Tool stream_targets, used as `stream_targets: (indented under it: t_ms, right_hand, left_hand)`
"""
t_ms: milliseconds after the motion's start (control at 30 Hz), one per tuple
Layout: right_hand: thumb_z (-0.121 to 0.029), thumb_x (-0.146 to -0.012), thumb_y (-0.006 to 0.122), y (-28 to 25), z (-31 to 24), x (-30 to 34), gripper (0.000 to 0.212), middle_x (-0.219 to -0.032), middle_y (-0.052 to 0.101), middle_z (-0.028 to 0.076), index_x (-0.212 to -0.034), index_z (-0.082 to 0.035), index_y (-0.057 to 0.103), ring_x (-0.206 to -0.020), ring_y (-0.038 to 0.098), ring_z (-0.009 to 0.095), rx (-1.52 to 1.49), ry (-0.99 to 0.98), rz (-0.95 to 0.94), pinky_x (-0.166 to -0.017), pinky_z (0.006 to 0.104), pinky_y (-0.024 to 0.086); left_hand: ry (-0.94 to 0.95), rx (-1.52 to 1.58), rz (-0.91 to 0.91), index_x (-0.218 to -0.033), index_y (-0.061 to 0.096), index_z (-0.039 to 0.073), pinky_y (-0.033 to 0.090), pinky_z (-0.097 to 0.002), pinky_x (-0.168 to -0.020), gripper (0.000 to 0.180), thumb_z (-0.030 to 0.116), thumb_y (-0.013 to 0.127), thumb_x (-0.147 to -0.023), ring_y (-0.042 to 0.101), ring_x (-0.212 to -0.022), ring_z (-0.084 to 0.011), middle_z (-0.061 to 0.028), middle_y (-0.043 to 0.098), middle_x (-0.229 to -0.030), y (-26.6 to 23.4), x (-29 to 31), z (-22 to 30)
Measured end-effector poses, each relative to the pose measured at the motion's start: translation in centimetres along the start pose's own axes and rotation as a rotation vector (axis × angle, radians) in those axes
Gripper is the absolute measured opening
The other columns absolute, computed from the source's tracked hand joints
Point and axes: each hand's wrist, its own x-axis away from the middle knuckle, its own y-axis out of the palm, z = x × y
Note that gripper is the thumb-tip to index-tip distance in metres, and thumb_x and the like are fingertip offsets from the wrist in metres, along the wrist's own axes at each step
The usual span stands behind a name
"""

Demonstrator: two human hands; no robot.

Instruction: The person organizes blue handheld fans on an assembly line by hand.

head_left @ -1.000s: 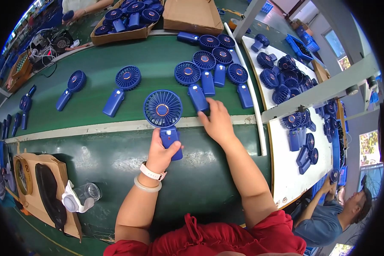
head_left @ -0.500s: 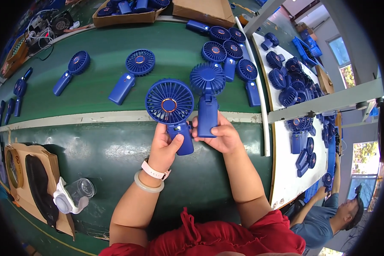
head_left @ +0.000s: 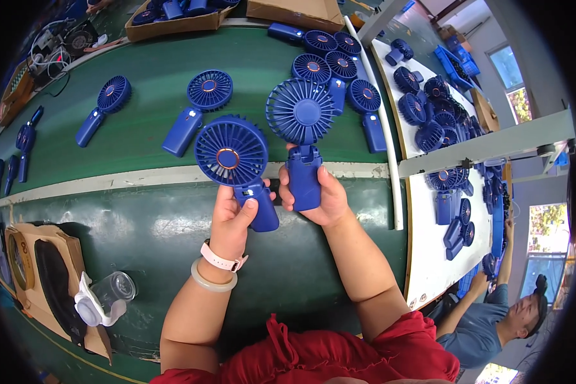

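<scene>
My left hand (head_left: 232, 214) grips a blue handheld fan (head_left: 258, 208) by its handle, thumb over the small dark display. That fan's round head faces me and shows an orange ring at its centre. To its right, my right hand (head_left: 329, 200) is wrapped round the handle of a second blue handheld fan (head_left: 304, 179), whose caged head shows a plain hub. Both fans are upright and apart, above the front edge of the green belt (head_left: 153, 147). Beyond them, two more blue fans (head_left: 210, 90) (head_left: 114, 94) lie spaced out on the belt.
Several fans (head_left: 311, 67) cluster at the belt's far right beside a white rail (head_left: 390, 160). Fans crowd a white table (head_left: 429, 269) at right, where a person (head_left: 477, 333) works. Cardboard boxes (head_left: 179, 31) stand behind. A clear cup (head_left: 121, 288) and cardboard (head_left: 99, 339) lie at left.
Both held fans have moved slightly left. The right one's head has turned, showing its round grille more squarely, and my right hand's grip has shifted round its handle.
</scene>
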Motion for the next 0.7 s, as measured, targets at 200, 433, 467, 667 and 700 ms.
stream_targets:
  t_ms: [200,433,467,667,700]
  right_hand:
    - [-0.052,-0.086,0.049,0.3,0.4,0.1,0.067,-0.104,0.051,0.014,-0.137,-0.014,0.028,-0.076,0.055,0.025,-0.017,-0.01,-0.025,-0.066,0.0359,0.046]
    - [-0.058,-0.085,0.045,0.1,0.3,0.2,0.069,-0.105,0.05,0.014,-0.137,-0.016,0.028,-0.075,0.054,0.025,0.013,0.011,-0.008,-0.064,0.0365,0.046]
    - [-0.058,-0.085,0.045,0.1,0.4,0.1,0.069,-0.105,0.05,0.014,-0.137,-0.016,0.028,-0.075,0.054,0.025,0.007,0.012,-0.013,-0.064,0.0365,0.046]
    - [-0.065,-0.085,0.036,0.3,0.3,0.1,0.07,-0.103,0.05,0.013,-0.137,-0.019,0.028,-0.073,0.053,0.024,-0.015,0.01,0.002,-0.062,0.0352,0.045]
    - [-0.065,-0.085,0.036,0.3,0.3,0.1,0.07,-0.103,0.05,0.013,-0.137,-0.019,0.028,-0.073,0.053,0.024,-0.02,0.009,-0.002,-0.062,0.0352,0.045]
  left_hand:
    - [-0.013,-0.007,0.046,-0.129,0.034,0.005,0.046,-0.0355,-0.086,0.048,0.014,0.056,-0.088,0.059,-0.097,-0.0225,-0.0133,0.054,-0.114,-0.1,0.0,0.0]
    - [-0.053,0.113,0.004,-0.128,0.035,0.007,0.047,-0.0316,-0.077,0.049,0.026,0.056,-0.088,0.058,-0.089,-0.0205,-0.0106,0.052,-0.107,-0.3,0.1,0.3]
    - [-0.094,0.209,-0.06,-0.127,0.035,0.007,0.047,-0.03,-0.073,0.05,0.032,0.055,-0.088,0.058,-0.085,-0.0194,-0.0091,0.052,-0.101,-0.9,0.2,0.4]
    - [-0.22,0.667,-0.311,-0.125,0.039,0.011,0.037,-0.0257,-0.055,0.057,0.05,0.051,-0.086,0.039,-0.063,-0.0151,-0.0068,0.038,-0.104,-2.4,0.2,-0.3]
    - [-0.218,0.671,-0.32,-0.124,0.039,0.011,0.042,-0.0279,-0.058,0.054,0.048,0.049,-0.087,0.044,-0.069,-0.0173,-0.0083,0.04,-0.108,-2.5,0.0,-0.3]
